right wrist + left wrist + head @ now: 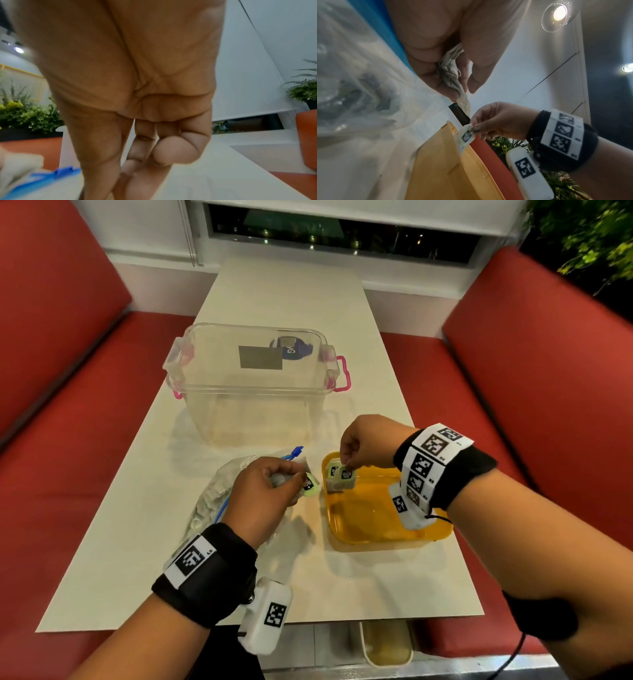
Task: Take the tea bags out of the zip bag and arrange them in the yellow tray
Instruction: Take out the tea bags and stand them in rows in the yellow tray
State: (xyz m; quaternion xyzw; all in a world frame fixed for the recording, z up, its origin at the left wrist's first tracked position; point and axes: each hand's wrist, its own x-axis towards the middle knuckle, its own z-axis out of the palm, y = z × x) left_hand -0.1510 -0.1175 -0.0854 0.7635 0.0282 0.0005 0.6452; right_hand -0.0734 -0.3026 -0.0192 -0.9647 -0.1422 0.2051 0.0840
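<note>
A tea bag (344, 479) is being lowered by its tag into the far left corner of the yellow tray (383, 529), right of centre in the head view, pinched between thumb and fingertips of the right hand (364, 441). Another tea bag appears to be standing just behind it in that corner. A second tea bag (310, 483) is being held in the curled left hand (263, 491), just left of the tray and above the zip bag (219, 498), which is lying crumpled on the counter (281, 302).

For a tidy row, the hanging bag is best being set down upright against its neighbour before the tag is released, so that it is not tipped over.

In the left wrist view the crumpled paper of the held bag (453, 73) is being shown between the left hand's fingers, hidden from the head camera. In the right wrist view only the closed right hand is being shown; its tea bag is hidden.
</note>
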